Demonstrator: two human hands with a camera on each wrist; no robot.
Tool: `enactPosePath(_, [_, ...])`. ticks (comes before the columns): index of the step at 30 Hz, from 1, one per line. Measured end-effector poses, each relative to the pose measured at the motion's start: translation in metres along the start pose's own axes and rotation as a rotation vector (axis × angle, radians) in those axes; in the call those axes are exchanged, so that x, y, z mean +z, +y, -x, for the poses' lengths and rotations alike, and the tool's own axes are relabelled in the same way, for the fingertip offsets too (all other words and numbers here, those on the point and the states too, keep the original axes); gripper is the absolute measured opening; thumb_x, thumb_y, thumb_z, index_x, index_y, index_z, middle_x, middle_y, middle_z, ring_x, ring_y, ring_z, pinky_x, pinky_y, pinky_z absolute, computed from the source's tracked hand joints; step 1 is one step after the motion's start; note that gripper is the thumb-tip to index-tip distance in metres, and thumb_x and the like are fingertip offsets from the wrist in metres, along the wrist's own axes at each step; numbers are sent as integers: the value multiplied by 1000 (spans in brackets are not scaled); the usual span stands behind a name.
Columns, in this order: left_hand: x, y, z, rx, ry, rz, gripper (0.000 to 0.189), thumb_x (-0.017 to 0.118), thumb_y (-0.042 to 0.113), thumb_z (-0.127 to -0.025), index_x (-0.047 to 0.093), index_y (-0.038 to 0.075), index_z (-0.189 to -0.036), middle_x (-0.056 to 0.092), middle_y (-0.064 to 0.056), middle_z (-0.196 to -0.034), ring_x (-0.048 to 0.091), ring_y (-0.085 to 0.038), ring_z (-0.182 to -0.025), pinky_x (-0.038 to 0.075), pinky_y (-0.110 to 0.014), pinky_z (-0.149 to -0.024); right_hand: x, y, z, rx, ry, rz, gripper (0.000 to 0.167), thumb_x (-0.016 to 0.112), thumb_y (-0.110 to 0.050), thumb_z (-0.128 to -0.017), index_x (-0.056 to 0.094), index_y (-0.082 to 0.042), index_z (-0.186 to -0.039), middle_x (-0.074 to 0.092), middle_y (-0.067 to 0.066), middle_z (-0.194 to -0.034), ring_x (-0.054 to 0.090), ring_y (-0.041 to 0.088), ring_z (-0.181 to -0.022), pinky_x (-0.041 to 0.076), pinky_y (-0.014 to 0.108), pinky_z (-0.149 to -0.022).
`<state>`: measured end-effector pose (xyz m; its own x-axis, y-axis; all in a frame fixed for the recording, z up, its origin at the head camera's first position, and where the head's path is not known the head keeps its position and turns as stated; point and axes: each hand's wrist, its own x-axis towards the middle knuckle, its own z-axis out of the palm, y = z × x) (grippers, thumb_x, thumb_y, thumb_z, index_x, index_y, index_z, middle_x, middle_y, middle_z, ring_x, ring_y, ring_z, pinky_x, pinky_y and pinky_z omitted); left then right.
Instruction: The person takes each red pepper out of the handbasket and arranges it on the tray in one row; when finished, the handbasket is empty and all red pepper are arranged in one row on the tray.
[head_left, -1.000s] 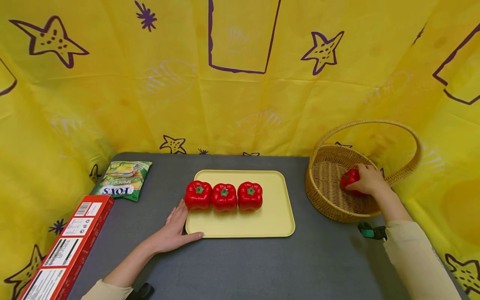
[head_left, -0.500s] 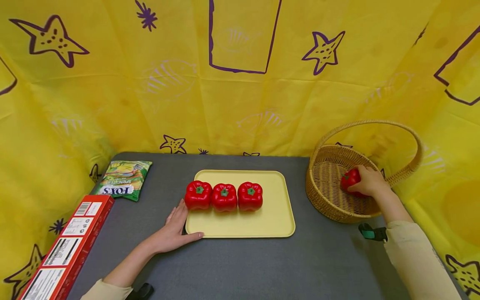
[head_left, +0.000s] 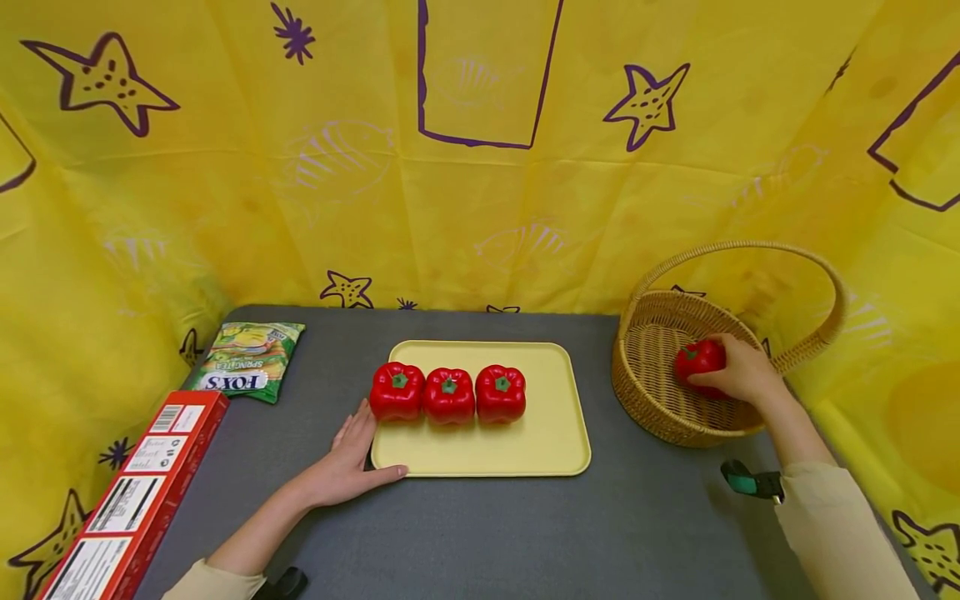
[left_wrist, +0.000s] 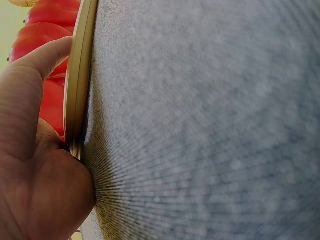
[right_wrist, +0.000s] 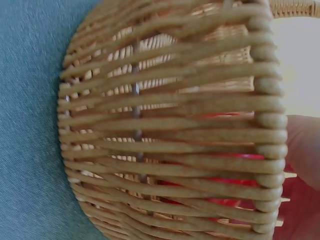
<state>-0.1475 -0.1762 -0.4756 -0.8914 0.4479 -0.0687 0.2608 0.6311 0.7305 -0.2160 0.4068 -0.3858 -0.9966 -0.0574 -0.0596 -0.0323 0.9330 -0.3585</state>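
Note:
My right hand (head_left: 738,368) grips a red bell pepper (head_left: 697,358) with a green stem inside the wicker basket (head_left: 647,400). In the right wrist view the basket wall (right_wrist: 170,120) covers most of that pepper, and red shows through the weave. On the pale yellow tray (head_left: 551,417), three more red bell peppers (head_left: 448,396) stand in a row, stems up. My left hand (head_left: 341,467) lies at the tray's front left corner, fingers extended along its left side. The left thumb (left_wrist: 50,55) touches the tray's rim (left_wrist: 80,70) in the left wrist view.
At the back left lies a green Fox's Spring Tea packet (head_left: 247,358). A long red box (head_left: 135,500) sits along the table's left edge. The basket's tall handle (head_left: 750,244) arches above it. Yellow patterned cloth (head_left: 480,217) hangs behind and beside the grey table (head_left: 525,533).
My right hand and the pepper it grips have shifted slightly within the basket, and the right wrist has turned a little. The left hand, the tray and its peppers stay put.

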Motion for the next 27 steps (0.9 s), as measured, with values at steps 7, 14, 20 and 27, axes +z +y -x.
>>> enactPosePath(7, [0, 0, 0, 3, 5, 5, 106, 70, 47, -86, 2, 5, -156, -1, -23, -160, -10, -44, -145, -4, -65, -109, 5, -9, 7, 12, 42, -80, 82, 75, -38, -85, 36, 12, -136, 46, 41, -125, 48, 57, -108, 43, 67, -86])
enactPosePath(14, [0, -1, 1, 7, 5, 0, 106, 70, 47, -86, 3, 5, -156, -1, -23, -160, -10, -44, -145, -4, -65, -109, 6, -23, 13, 55, 27, -185, 89, 73, -45, -85, 31, 8, -144, 44, 41, -130, 46, 54, -116, 45, 63, -87])
enactPosePath(20, [0, 0, 1, 6, 11, -8, 106, 70, 46, -86, 4, 5, -156, 0, -23, -160, -9, -44, -145, -4, -65, -109, 8, -38, 20, 73, 42, -266, 90, 71, -47, -87, 28, 4, -147, 43, 39, -134, 44, 52, -120, 46, 61, -87])
enactPosePath(27, [0, 1, 1, 17, 15, -5, 105, 70, 47, -86, 4, 5, -156, 0, -24, -160, -9, -45, -145, -3, -65, -109, 15, -48, 25, 124, 56, -377, 92, 69, -50, -87, 24, -2, -151, 37, 36, -142, 37, 53, -127, 40, 65, -91])
